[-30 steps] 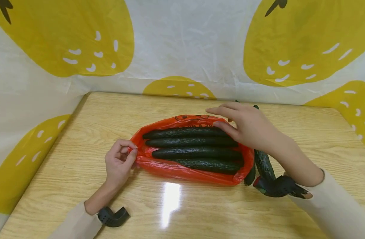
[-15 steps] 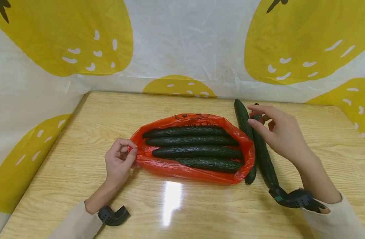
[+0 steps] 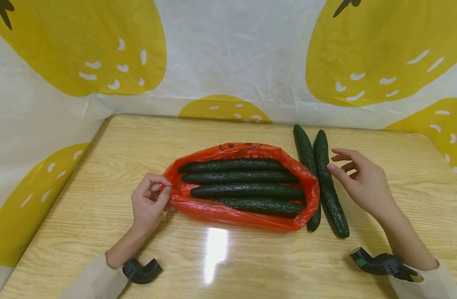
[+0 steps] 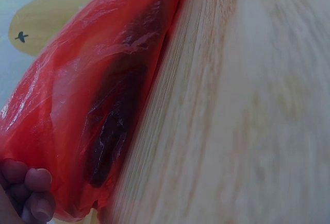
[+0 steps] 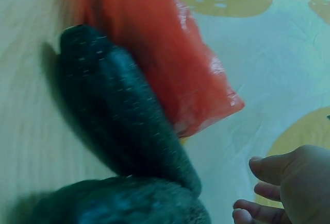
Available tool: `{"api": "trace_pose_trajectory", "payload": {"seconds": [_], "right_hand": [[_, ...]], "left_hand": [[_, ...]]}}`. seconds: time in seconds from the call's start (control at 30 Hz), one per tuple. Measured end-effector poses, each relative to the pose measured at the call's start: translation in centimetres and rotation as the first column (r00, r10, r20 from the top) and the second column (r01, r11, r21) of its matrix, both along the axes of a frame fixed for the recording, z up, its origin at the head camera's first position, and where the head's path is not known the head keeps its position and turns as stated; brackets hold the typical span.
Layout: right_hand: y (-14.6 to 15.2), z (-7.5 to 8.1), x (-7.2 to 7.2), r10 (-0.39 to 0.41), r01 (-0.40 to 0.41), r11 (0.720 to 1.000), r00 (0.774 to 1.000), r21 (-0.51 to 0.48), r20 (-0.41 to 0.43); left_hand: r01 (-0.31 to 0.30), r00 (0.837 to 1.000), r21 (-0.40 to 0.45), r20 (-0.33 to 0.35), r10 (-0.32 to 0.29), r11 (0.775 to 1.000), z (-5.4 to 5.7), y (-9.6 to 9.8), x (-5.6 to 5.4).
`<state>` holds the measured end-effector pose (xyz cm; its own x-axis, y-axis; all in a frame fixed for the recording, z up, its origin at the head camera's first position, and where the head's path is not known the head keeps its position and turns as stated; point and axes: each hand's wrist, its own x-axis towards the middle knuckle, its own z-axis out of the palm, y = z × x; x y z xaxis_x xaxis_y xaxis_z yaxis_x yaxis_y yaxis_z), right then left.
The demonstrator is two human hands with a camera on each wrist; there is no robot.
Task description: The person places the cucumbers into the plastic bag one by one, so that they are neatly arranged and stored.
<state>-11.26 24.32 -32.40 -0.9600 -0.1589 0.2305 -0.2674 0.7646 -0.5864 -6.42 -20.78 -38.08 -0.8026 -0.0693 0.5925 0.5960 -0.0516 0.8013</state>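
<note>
A red plastic bag [image 3: 221, 211] lies mouth up on the table, with several dark green cucumbers [image 3: 247, 191] side by side inside. My left hand [image 3: 150, 203] pinches the bag's left edge between thumb and fingers. In the left wrist view, that hand [image 4: 26, 193] is at the bag's lower corner. Two more cucumbers lie outside, one [image 3: 304, 149] against the bag's right end and another [image 3: 329, 191] just right of it. Beside this outer one hovers my right hand [image 3: 366, 182], fingers loosely bent and holding nothing. The right wrist view shows its thumb and fingers [image 5: 268, 170] apart from the cucumbers.
The wooden table [image 3: 265, 265] meets a white cloth [image 3: 232, 54] with yellow fruit prints at its back and left. Black wrist devices [image 3: 385, 263] stick out from both sleeves.
My right hand has moved from above the bag's right end rightward and nearer, past both loose cucumbers. The left hand keeps its pinch on the bag, and the cucumbers lie where they were.
</note>
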Motion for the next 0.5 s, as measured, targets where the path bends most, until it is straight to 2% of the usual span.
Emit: {"api": "trace_pose_trajectory", "payload": {"seconds": [0.23, 0.5], "right_hand": [[0.1, -1.0, -0.1, -0.016, 0.017, 0.999, 0.999, -0.031, 0.051], [1.0, -2.4, -0.6, -0.003, 0.003, 1.000, 0.995, 0.003, 0.103]], "left_hand": [[0.015, 1.000, -0.002, -0.003, -0.015, 1.000, -0.1, -0.1, 0.0], [-0.004, 1.000, -0.023, -0.003, 0.004, 1.000, -0.5, -0.3, 0.0]]}}
